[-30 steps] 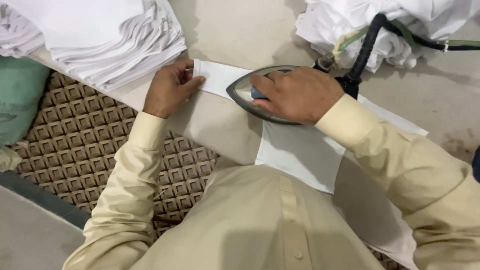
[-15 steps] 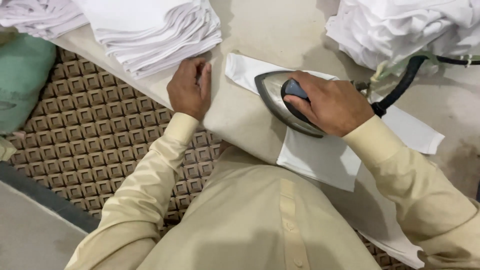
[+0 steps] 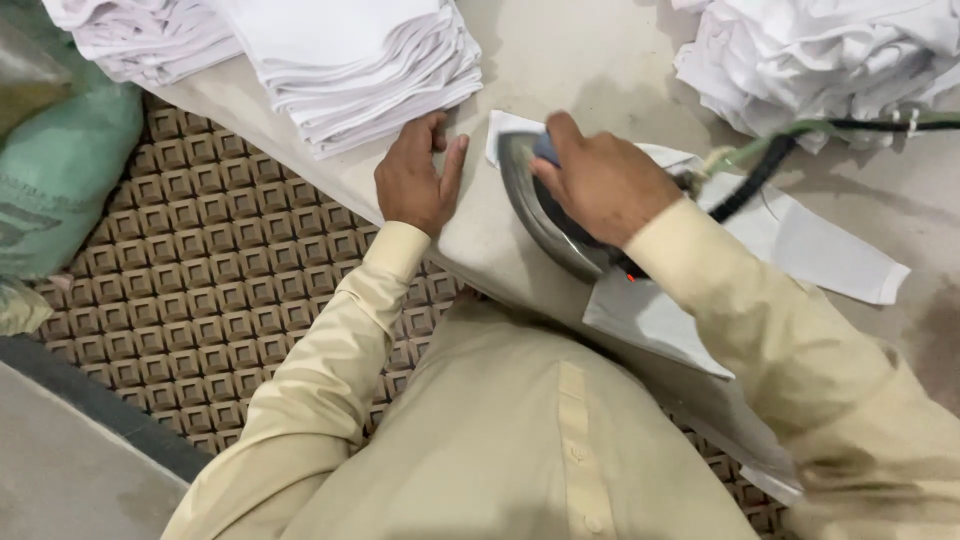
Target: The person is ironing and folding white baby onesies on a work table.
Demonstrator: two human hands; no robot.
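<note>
Two hands busy: right hand [image 3: 600, 180] wrapped around iron [image 3: 545, 215] handle, pressing white cloth [image 3: 800, 245] on padded table [image 3: 480, 250]; left hand [image 3: 415, 180] flat at nine o'clock, fingers loosely together, beside folded stack [image 3: 350, 60].

The right hand [image 3: 600, 180] covers the iron [image 3: 545, 215] handle; grip contact not visible. Iron's rear hidden under the sleeve. Crumpled white pile [image 3: 830, 60] beyond the grip is cut by the top edge

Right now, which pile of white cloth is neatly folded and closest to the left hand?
The squared folded stack just above the left hand; the right-hand heap is crumpled.
</note>
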